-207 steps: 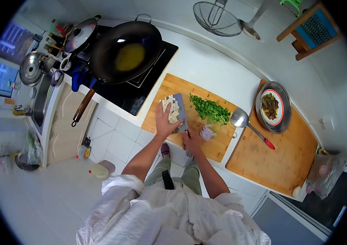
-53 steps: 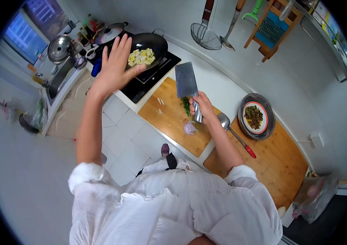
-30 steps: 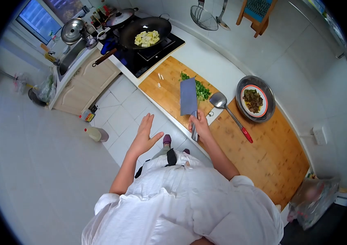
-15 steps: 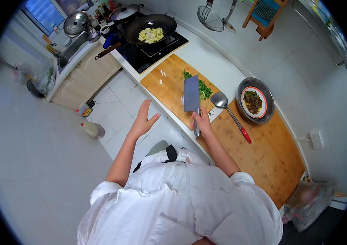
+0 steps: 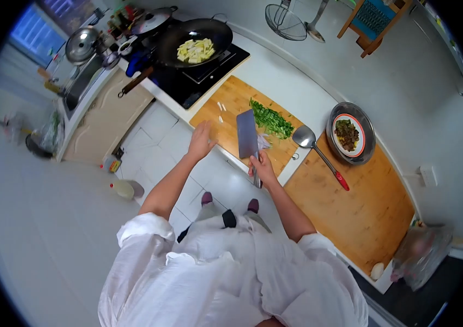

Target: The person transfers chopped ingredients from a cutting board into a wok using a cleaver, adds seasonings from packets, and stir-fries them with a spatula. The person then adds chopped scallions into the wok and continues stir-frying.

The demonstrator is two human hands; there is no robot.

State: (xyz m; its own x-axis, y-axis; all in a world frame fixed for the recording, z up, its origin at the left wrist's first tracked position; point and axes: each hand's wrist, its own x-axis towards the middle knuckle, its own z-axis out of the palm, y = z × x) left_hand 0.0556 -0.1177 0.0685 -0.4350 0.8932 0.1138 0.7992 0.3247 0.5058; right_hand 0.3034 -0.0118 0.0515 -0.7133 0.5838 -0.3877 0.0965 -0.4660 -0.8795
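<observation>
My right hand is wrapped round the handle of a cleaver. The broad blade hangs over the front of a wooden cutting board. Behind and right of the blade lies a pile of chopped greens, with pale purplish slices in front of it, partly hidden by the blade. A few small white pieces sit near the board's left end. My left hand is empty, fingers stretched out, its fingertips overlapping the board's front left edge.
A wok with pale cut pieces stands on the black cooktop. Right of the greens, a spatula with a red handle end lies across to a second wooden board. Beside it, a metal bowl holds a plate of dark food.
The cleaver has moved left off the chopped greens, exposing more of them. My left hand has moved forward to the board's edge. The head view has shifted slightly.
</observation>
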